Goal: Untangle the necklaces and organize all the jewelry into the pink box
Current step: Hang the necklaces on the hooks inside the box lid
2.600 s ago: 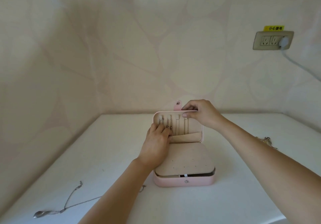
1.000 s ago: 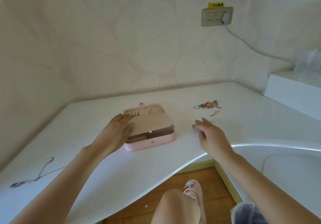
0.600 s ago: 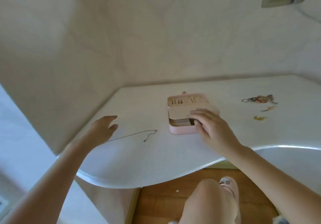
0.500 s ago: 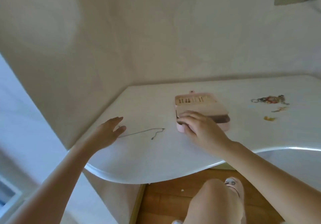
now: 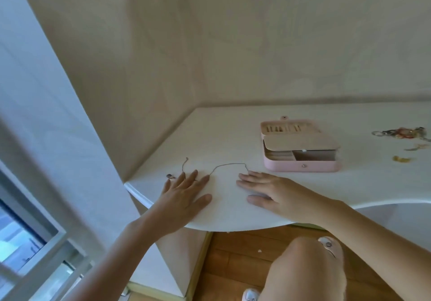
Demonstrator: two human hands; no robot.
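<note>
A thin silver necklace (image 5: 227,165) lies on the white desk, its chain arching between my two hands, with a small pendant (image 5: 170,176) at its left end. My left hand (image 5: 184,197) lies flat, fingers spread, its fingertips on the chain. My right hand (image 5: 268,192) also lies flat, its fingertips touching the chain's right end. The pink box (image 5: 300,147) stands open to the right of my hands, an inner flap over its tray and chains hung in its lid. A tangle of coloured jewelry (image 5: 401,132) and small gold pieces (image 5: 402,159) lie further right.
The white desk (image 5: 233,137) has a curved front edge and meets beige walls behind and on the left. A window (image 5: 28,237) is at the lower left. My knee (image 5: 303,265) and the wooden floor show below the desk edge.
My view swung left. My right hand left the pink box and came down at the chain's right end. My left hand moved onto the chain, which now arches between both hands.
</note>
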